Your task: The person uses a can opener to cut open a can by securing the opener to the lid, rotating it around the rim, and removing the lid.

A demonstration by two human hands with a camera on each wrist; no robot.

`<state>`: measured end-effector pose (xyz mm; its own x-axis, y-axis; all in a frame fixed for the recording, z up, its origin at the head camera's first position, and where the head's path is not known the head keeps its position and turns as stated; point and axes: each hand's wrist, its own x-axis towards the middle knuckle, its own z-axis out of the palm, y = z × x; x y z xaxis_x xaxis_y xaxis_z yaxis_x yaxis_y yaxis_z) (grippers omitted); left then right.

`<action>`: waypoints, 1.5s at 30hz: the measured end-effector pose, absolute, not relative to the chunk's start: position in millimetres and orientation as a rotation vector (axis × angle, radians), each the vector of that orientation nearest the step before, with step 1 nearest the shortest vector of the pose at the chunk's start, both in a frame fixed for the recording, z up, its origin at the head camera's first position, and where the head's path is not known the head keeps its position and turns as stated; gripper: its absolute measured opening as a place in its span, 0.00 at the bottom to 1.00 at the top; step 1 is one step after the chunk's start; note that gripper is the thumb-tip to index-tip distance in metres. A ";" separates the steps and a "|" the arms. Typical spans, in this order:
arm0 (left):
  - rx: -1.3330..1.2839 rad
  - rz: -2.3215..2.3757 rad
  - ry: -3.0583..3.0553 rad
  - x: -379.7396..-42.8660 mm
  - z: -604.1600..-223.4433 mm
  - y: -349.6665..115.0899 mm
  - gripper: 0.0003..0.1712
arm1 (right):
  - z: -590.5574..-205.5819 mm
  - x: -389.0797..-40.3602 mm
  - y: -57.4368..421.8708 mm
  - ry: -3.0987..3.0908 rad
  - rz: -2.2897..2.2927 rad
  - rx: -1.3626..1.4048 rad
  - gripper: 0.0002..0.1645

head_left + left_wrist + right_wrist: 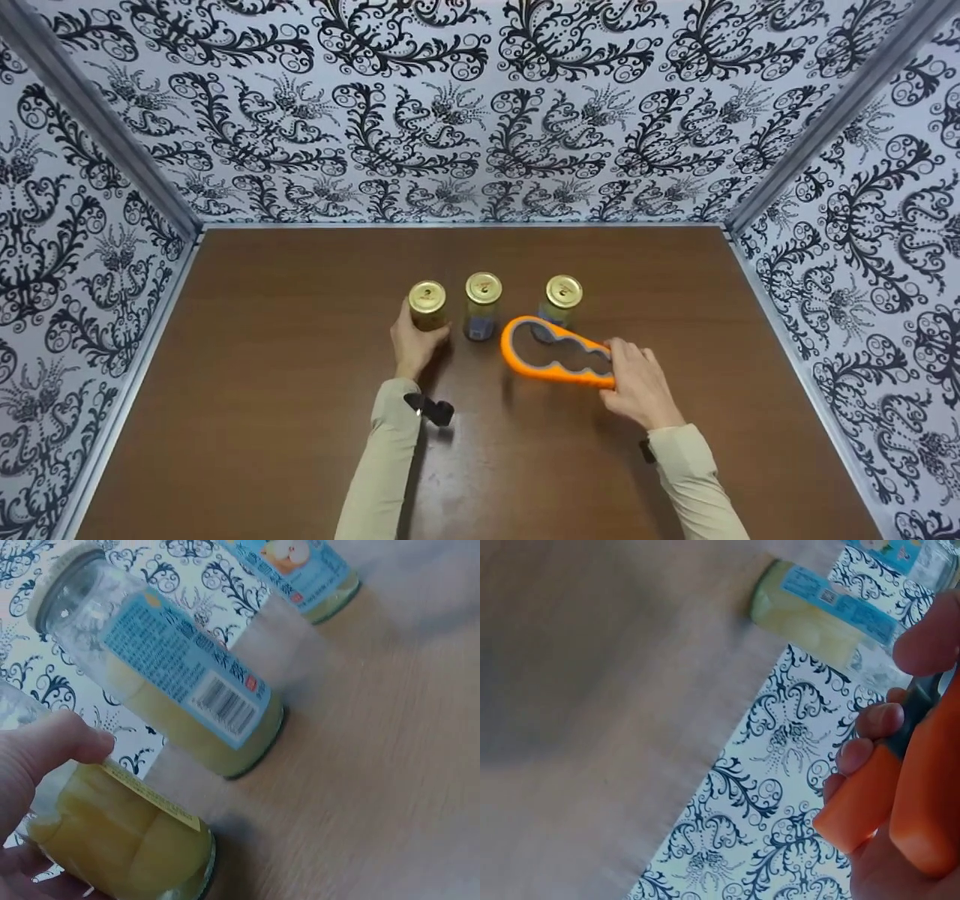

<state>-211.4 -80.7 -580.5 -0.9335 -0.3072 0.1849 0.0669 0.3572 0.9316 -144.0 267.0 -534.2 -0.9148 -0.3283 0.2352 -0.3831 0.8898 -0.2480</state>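
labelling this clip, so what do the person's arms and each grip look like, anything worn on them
The left sleeve and right sleeve are long, plain and pale beige. A black gadget juts out near the end of the left one; a small black piece shows beside the right. The left grip and right grip wear no gloves.
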 end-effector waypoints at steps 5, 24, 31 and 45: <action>0.267 -1.670 -2.262 -195.6 -572.1 -79.9 0.41 | -526.8 -147.2 266.2 -2.847 0.431 0.576 0.35; 0.041 -1.564 -2.271 -155.0 -561.2 -56.3 0.39 | -481.3 -157.7 244.8 -2.802 0.476 0.660 0.39; -0.011 -1.544 -2.267 -145.2 -559.8 -43.9 0.37 | -483.4 -158.5 218.0 -2.736 0.498 0.790 0.40; -0.138 -1.572 -2.216 -136.7 -561.5 -16.3 0.33 | -482.1 -163.3 183.9 -2.732 0.492 0.844 0.37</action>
<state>-136.7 -16.3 -561.5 -0.9078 -0.1570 0.3889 0.3150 0.3567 0.8795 -163.3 183.9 -482.1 -0.8044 -0.4995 0.3217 -0.5803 0.7765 -0.2455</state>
